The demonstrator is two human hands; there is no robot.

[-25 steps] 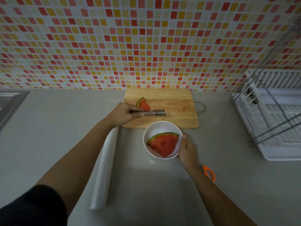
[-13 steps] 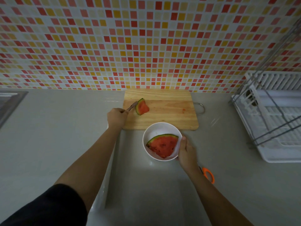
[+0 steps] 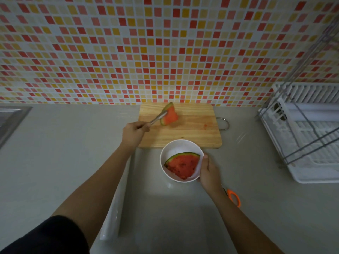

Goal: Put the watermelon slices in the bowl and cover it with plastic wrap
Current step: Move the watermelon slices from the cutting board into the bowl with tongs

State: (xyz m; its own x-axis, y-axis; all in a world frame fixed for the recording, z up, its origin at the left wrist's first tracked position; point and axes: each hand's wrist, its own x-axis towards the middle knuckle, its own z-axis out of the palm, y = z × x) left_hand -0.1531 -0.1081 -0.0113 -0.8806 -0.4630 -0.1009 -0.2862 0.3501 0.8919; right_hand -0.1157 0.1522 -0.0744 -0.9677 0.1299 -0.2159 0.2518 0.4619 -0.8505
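Note:
A white bowl (image 3: 176, 146) stands on the counter in front of the wooden cutting board (image 3: 192, 132). One watermelon slice (image 3: 183, 165) lies inside it. My right hand (image 3: 208, 170) grips the bowl's right rim. My left hand (image 3: 133, 132) holds metal tongs (image 3: 158, 118) that clamp a smaller watermelon slice (image 3: 170, 115), lifted over the board's far left part. A roll of plastic wrap (image 3: 114, 208) lies on the counter, partly hidden under my left forearm.
Orange-handled scissors (image 3: 233, 197) lie just right of my right wrist. A white dish rack (image 3: 310, 136) fills the right side. A steel sink edge (image 3: 11, 118) shows at far left. The tiled wall rises behind the board.
The tongs swung from lying across the board to pointing up-left and took hold of the small slice. That slice now hangs raised and tilted above the board. The right hand stayed on the bowl.

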